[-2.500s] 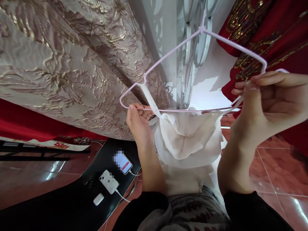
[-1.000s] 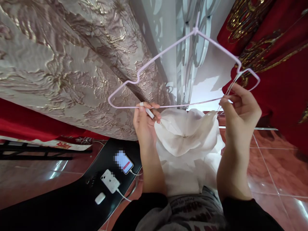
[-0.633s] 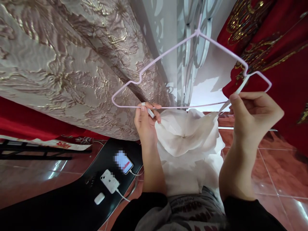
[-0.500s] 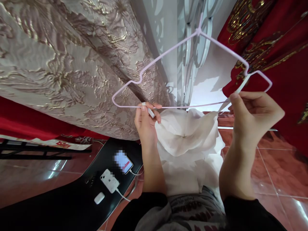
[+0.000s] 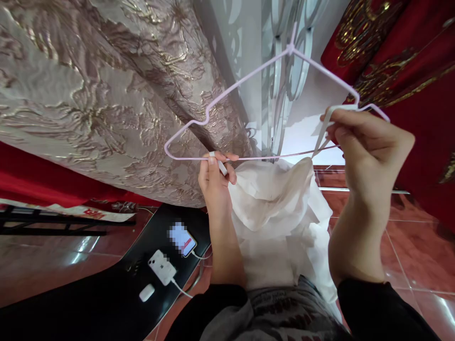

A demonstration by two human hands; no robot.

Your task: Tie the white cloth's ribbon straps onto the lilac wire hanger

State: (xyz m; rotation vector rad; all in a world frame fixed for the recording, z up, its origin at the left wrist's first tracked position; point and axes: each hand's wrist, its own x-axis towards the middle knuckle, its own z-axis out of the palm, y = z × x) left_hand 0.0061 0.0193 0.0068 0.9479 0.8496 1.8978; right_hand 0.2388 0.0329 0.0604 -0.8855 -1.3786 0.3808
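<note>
Head view: left hand (image 5: 216,182) clamps hanger (image 5: 290,49), right hand (image 5: 373,142) pinches white strap (image 5: 323,129) (best guided flat, untwisted).

The hanger (image 5: 290,49) was pale lilac, and the garment (image 5: 277,213) was creamy white with a white strap (image 5: 326,122). The brocade fabric (image 5: 85,109) was pinkish beige, patterned with flowers and wavy lines in shiny gold. The red fabric (image 5: 426,161) bore curling gold motifs. The floor tiles (image 5: 415,251) were mottled brick red with pale joint lines. Dark lettering marked the grey shirt (image 5: 277,315); its sleeves were black. The tabletop (image 5: 88,298) was glossy black, the small case (image 5: 147,292) plain white, and one phone (image 5: 164,271) white with a dark apple logo.
</note>
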